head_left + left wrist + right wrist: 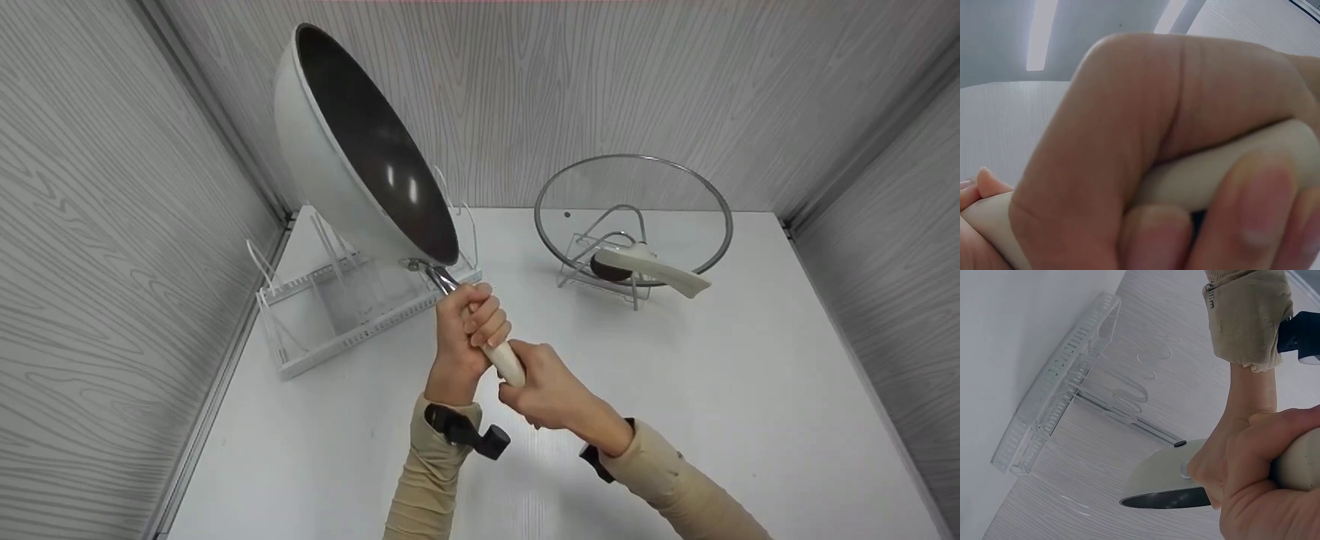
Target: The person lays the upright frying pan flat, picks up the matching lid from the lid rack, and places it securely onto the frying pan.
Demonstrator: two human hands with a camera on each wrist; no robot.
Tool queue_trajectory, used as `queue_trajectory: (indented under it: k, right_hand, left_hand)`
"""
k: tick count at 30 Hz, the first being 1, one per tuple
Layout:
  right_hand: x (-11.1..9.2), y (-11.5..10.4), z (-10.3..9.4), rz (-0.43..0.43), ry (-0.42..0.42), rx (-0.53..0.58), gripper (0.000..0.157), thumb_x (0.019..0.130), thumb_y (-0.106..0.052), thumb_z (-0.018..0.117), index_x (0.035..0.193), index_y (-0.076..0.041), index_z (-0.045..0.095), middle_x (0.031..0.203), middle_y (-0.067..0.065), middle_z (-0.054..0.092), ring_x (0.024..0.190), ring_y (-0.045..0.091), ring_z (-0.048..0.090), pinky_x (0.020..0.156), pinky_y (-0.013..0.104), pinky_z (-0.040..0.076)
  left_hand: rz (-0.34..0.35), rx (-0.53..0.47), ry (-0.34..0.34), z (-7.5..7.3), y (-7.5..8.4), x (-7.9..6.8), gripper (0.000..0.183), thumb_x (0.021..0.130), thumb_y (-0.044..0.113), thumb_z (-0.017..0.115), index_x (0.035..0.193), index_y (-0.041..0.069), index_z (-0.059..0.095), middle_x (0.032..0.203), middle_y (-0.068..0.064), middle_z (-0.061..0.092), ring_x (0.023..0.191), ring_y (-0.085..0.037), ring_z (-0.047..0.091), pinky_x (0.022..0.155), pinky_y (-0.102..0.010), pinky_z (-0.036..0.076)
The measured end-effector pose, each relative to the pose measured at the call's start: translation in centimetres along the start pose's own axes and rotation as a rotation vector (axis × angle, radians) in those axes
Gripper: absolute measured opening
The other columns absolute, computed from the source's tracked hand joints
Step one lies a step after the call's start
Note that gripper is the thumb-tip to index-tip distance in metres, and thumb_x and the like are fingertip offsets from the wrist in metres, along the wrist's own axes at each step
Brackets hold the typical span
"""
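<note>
A deep frying pan (367,150), cream-white outside and dark inside, is held up and tilted on its side in the head view. My left hand (466,330) grips its cream handle (505,365) near the metal neck. Lower down, my right hand (547,386) wraps round the handle's end. In the left wrist view, curled fingers (1100,140) close round the handle (1196,174). The right wrist view has my right hand (1275,478) in front, the left hand (1247,405) just beyond it, and part of the pan (1168,467) behind.
Below and behind the pan stands a white wire dish rack (367,330) on the white table (712,405). At the back right, a glass lid (729,214) with a cream handle (652,266) leans upright in a small wire stand (636,296). Wood-grain panels enclose the table.
</note>
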State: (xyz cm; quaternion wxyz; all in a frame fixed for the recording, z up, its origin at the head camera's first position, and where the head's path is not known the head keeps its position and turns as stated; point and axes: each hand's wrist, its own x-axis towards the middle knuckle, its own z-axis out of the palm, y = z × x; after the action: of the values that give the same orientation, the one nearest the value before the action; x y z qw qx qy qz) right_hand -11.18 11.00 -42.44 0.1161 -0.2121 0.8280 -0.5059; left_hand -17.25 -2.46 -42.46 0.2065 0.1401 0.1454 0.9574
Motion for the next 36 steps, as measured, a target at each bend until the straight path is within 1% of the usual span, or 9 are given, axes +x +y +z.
queue_trajectory:
  k: [6, 13, 19, 21, 25, 31, 36]
  right_hand:
    - [-0.11, -0.02, 0.11, -0.032, 0.041, -0.041, 0.018, 0.071, 0.002, 0.053, 0.088, -0.005, 0.054, 0.067, 0.001, 0.052, 0.039, 0.005, 0.047, 0.034, 0.027, 0.044]
    - [-0.21, -0.05, 0.29, -0.079, 0.11, -0.146, 0.017, 0.069, 0.001, 0.055, 0.084, -0.007, 0.055, 0.064, -0.002, 0.051, 0.043, 0.005, 0.047, 0.039, 0.023, 0.041]
    - [-0.27, 0.0, 0.55, -0.084, 0.141, -0.179, 0.016, 0.069, 0.0, 0.056, 0.082, -0.009, 0.054, 0.062, -0.005, 0.047, 0.048, 0.006, 0.043, 0.042, 0.021, 0.037]
    - [-0.33, 0.05, 0.61, -0.084, 0.147, -0.177, 0.016, 0.068, 0.001, 0.056, 0.081, -0.008, 0.054, 0.062, -0.006, 0.045, 0.049, 0.005, 0.042, 0.042, 0.021, 0.035]
    - [-0.38, 0.12, 0.69, -0.08, 0.159, -0.18, 0.016, 0.068, 0.002, 0.056, 0.08, -0.009, 0.053, 0.061, -0.006, 0.044, 0.048, 0.005, 0.041, 0.042, 0.02, 0.034]
    - [-0.37, 0.2, 0.71, -0.077, 0.177, -0.215, 0.017, 0.067, 0.001, 0.056, 0.08, -0.009, 0.052, 0.06, -0.006, 0.043, 0.048, 0.005, 0.039, 0.041, 0.02, 0.033]
    - [-0.43, 0.26, 0.72, -0.072, 0.193, -0.263, 0.018, 0.067, 0.002, 0.056, 0.081, -0.009, 0.052, 0.059, -0.006, 0.041, 0.047, 0.005, 0.035, 0.041, 0.02, 0.029]
  left_hand:
    - [-0.014, -0.004, -0.027, -0.07, -0.05, 0.1, 0.034, 0.087, 0.007, 0.021, 0.055, 0.015, 0.023, 0.039, 0.008, 0.023, 0.029, -0.005, 0.025, 0.032, -0.018, 0.03]
    - [-0.013, -0.004, -0.013, 0.04, -0.15, 0.2, 0.034, 0.088, 0.006, 0.022, 0.054, 0.015, 0.023, 0.039, 0.008, 0.026, 0.029, -0.005, 0.026, 0.032, -0.019, 0.03]
    - [-0.01, -0.009, -0.01, -0.07, -0.22, 0.19, 0.033, 0.087, 0.007, 0.022, 0.055, 0.015, 0.023, 0.039, 0.008, 0.026, 0.029, -0.005, 0.027, 0.032, -0.019, 0.031]
    - [-0.014, -0.011, 0.002, -0.06, -0.28, 0.2, 0.034, 0.087, 0.007, 0.022, 0.054, 0.015, 0.024, 0.038, 0.008, 0.027, 0.029, -0.005, 0.027, 0.032, -0.018, 0.031]
    - [-0.012, 0.008, 0.05, 0.0, -0.4, 0.24, 0.035, 0.086, 0.007, 0.025, 0.052, 0.015, 0.026, 0.037, 0.008, 0.031, 0.029, -0.005, 0.029, 0.032, -0.018, 0.031]
    - [0.009, 0.036, 0.13, 0.08, -0.6, 0.31, 0.035, 0.086, 0.007, 0.028, 0.052, 0.015, 0.028, 0.036, 0.007, 0.033, 0.028, -0.005, 0.031, 0.032, -0.018, 0.03]
    - [0.004, 0.077, 0.201, 0.17, -0.66, 0.48, 0.037, 0.086, 0.006, 0.031, 0.05, 0.015, 0.032, 0.037, 0.007, 0.033, 0.029, -0.005, 0.031, 0.033, -0.018, 0.03]
